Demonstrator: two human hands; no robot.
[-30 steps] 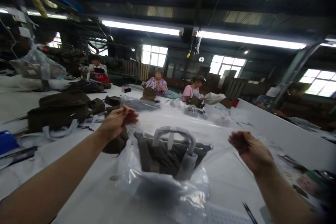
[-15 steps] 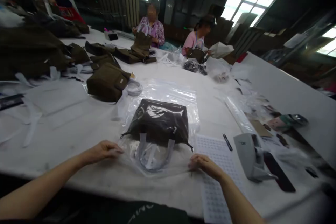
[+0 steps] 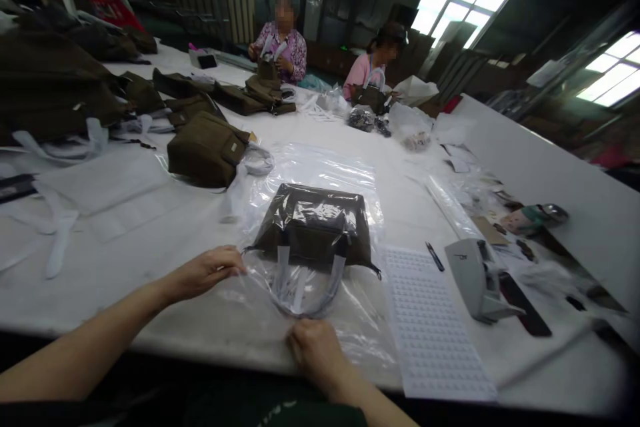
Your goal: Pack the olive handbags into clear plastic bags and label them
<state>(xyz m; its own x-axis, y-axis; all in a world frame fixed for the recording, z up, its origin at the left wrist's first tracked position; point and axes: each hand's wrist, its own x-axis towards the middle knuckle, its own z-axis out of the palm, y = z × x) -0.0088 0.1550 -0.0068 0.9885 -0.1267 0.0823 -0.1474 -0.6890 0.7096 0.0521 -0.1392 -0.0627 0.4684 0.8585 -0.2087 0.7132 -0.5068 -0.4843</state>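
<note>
A dark brown handbag [image 3: 320,227] lies inside a clear plastic bag [image 3: 360,307] on the white table in front of me. Its pale wrapped handles [image 3: 330,297] point toward me. My left hand [image 3: 213,271] pinches the left edge of the plastic bag, beside the handbag's lower left corner. At the table's front edge, my right hand [image 3: 315,350] is closed on the near end of the plastic bag, just below the handles. What its fingertips grip is partly hidden.
To the right lie a label sheet [image 3: 435,327], a pen [image 3: 435,257], a grey tape dispenser [image 3: 475,280] and a dark phone-like slab [image 3: 525,307]. Another brown bag [image 3: 207,150] stands back left, near a bag pile [image 3: 55,80]. Co-workers [image 3: 283,40] handle bags across the table.
My right hand has moved left from the plastic bag's right corner to the middle of its near edge. My left hand stays at the left edge. The view has shifted slightly.
</note>
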